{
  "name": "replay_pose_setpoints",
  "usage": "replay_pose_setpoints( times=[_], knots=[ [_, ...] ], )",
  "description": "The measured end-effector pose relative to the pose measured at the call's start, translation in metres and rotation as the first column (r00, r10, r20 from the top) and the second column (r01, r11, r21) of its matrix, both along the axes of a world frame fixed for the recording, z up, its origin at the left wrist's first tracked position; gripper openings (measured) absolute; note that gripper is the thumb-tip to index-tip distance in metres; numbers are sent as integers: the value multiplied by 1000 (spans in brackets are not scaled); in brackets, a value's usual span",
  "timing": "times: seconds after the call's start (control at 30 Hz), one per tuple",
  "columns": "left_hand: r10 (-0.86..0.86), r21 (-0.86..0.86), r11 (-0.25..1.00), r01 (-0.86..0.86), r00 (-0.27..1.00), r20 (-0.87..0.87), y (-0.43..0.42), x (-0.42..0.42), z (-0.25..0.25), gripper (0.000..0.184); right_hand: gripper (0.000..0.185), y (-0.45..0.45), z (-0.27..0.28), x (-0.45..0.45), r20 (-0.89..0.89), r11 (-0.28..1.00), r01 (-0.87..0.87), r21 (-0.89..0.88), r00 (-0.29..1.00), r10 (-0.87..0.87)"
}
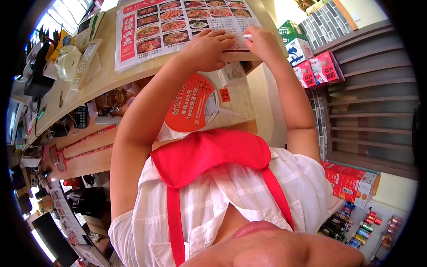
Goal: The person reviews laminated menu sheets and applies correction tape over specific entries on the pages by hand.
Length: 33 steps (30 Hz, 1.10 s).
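Note:
A laminated menu sheet [175,24] with rows of dish photos lies on the wooden counter [104,80]. My left hand [209,48] rests palm down on its lower edge, fingers stretched out. Just to the right, my right hand [263,42] is at the sheet's lower right corner, its fingers curled around a small white object [247,36], too small to identify. Below the counter edge, a round red fan [189,104] with white print lies on a lower shelf, next to a small orange tag [223,95].
Left on the counter are a calculator-like white device [86,62], a white crumpled packet [68,61] and a black item. A keyboard [80,116] sits lower left. Red boxes [326,67] and a green carton [291,30] stand at the right beside brown slats [373,98].

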State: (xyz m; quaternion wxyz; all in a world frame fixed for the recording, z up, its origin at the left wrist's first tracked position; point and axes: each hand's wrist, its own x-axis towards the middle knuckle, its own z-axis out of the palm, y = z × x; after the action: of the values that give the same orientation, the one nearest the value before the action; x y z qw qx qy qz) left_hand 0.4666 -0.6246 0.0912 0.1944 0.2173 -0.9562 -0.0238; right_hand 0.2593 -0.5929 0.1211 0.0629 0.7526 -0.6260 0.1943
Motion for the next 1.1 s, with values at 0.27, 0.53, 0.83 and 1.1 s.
replay_pose_setpoints(
  times=[0.27,0.53,0.83,1.1],
  knots=[
    [-15,-18,1000,15,1000,-22,-1,0,0,65,18,0,-1,2,113,997,-71,-12,991,72],
    [-35,5,999,35,998,-51,-2,1,-1,64,18,-1,-3,4,51,1000,-25,2,998,25],
    [-1,9,1000,2,999,-47,-1,-1,-3,65,18,-1,-3,3,111,998,-53,-16,992,54],
    [-9,-21,1000,8,1000,-15,-2,0,-5,64,19,-1,5,-4,-5,1000,-9,-9,1000,9]
  ],
)
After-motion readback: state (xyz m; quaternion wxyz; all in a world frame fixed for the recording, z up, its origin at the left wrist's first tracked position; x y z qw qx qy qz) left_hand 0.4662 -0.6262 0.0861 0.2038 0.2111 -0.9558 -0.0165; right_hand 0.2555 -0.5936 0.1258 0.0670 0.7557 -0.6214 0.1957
